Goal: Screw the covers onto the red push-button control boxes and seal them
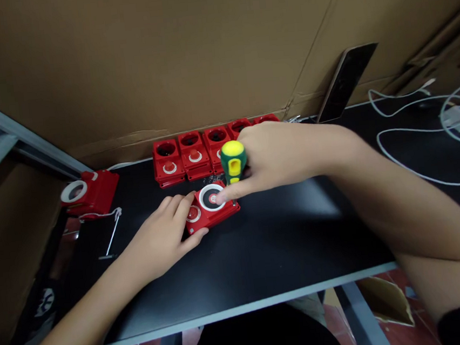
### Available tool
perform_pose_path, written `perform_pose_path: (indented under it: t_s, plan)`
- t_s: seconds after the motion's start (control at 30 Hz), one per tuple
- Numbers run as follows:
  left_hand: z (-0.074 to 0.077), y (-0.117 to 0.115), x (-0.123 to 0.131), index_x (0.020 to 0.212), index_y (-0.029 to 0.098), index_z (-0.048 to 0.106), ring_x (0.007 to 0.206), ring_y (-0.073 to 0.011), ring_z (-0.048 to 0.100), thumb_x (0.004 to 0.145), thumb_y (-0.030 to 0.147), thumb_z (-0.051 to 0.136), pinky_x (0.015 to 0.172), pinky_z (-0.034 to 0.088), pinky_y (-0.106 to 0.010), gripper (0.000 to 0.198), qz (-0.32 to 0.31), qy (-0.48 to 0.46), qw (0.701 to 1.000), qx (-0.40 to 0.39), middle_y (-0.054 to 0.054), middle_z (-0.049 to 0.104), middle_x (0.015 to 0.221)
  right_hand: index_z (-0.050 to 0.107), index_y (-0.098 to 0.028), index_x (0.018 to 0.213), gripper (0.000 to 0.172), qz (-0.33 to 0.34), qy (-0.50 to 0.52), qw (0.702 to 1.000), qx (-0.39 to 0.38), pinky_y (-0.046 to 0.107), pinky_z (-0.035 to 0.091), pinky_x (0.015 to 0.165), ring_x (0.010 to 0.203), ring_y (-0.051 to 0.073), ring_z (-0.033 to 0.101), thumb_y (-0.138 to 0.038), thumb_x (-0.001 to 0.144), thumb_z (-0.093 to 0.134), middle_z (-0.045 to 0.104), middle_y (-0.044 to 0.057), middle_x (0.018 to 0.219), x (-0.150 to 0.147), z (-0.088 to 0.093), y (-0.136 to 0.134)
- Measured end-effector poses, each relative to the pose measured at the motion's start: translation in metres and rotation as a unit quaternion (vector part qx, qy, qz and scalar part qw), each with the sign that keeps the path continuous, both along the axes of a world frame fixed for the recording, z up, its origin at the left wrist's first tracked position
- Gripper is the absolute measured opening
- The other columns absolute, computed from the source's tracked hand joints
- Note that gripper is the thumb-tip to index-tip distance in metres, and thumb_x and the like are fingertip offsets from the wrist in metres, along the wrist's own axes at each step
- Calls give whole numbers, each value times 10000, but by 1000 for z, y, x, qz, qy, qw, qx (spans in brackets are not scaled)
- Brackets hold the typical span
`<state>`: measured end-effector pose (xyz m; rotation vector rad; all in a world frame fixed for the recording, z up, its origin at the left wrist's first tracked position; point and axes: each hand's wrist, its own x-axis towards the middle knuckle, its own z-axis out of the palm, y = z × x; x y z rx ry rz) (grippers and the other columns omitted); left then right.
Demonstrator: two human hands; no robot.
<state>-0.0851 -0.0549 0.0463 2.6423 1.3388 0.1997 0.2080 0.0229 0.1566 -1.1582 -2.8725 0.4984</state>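
Observation:
A red box with a white ring and a red button (213,215) lies on the black table, its ringed end to the right. My left hand (169,232) grips its left end, fingers along the far side and thumb along the near side. In my right hand (259,156) is a screwdriver (234,161) with a green and yellow handle, held upright over the box's right end. The right thumb reaches onto the white ring. The screwdriver's tip is hidden behind the hand and handle.
Several red boxes (168,162) stand in a row against the cardboard wall (186,52). At the left edge sits another red box (99,190), with a thin metal T-handled tool (114,235) near it. A white cable (409,177) loops across the table's right side.

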Motion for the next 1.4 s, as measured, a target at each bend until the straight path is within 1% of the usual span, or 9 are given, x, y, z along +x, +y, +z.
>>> perform_pose_path:
  t_s: [0.2,0.43,0.57,0.63,0.7,0.9,1.13,1.3,1.4]
  plan:
    - [3,1,-1,1586,131,556,1205,-384,712,1147,629,519,1066,633,-524,665,7,1,1000,-6,-175,733,1320,512,-208,684,535,21,49,994,-98,317,260,567,556,98,354,-579,981,760,437,-50,588,-3,-6,4]
    - [3,0,-1,1590,142,534,1218,-378,715,1147,639,510,1092,626,-521,666,8,-4,1000,0,-177,726,1366,514,-213,765,410,69,100,971,-207,284,341,622,663,106,396,-423,963,804,465,-55,710,4,-10,16]
    - [4,0,-1,1573,138,543,1214,-379,718,1149,613,508,1088,631,-533,639,5,-3,1000,-1,-181,728,1362,446,-217,688,574,48,62,988,-137,306,264,578,582,95,339,-567,1000,778,386,-62,616,-2,-9,15]
    - [4,0,-1,1546,147,560,1208,-380,719,1144,614,512,1082,635,-540,618,7,-1,1000,-6,-178,731,1352,413,-221,639,690,18,35,995,-92,320,231,573,554,93,311,-697,952,804,358,-61,566,-5,-8,12]
    - [4,1,-1,1531,149,567,1208,-382,719,1142,622,512,1077,638,-544,615,9,-1,1000,-7,-179,732,1347,440,-219,630,718,-7,31,997,-73,323,228,581,562,97,333,-748,898,844,389,-53,559,-6,-8,10]
    - [3,0,-2,1587,129,527,1226,-389,714,1148,624,513,1097,632,-552,662,4,0,1000,-4,-188,725,1361,529,-198,698,561,12,84,989,-122,310,246,593,613,99,389,-572,963,853,474,-46,618,-4,-12,12]
    - [3,1,-1,1596,148,528,1244,-393,706,1136,637,528,1102,629,-564,671,13,-4,1000,-14,-180,724,1381,579,-190,768,417,49,50,982,-174,300,327,648,689,115,465,-423,1040,792,522,-38,713,-2,-13,16]
    - [5,1,-2,1607,157,511,1258,-394,700,1136,626,527,1115,620,-568,665,17,-1,1000,-23,-183,720,1392,589,-194,833,388,124,37,971,-199,289,356,653,682,116,471,-456,1107,671,566,-33,751,4,-9,20]
    - [6,1,-1,1596,156,516,1252,-396,701,1135,614,529,1108,623,-566,651,16,-3,1000,-25,-184,721,1383,548,-207,807,442,126,40,972,-196,298,335,628,637,114,438,-528,1085,672,532,-46,705,5,-7,20]
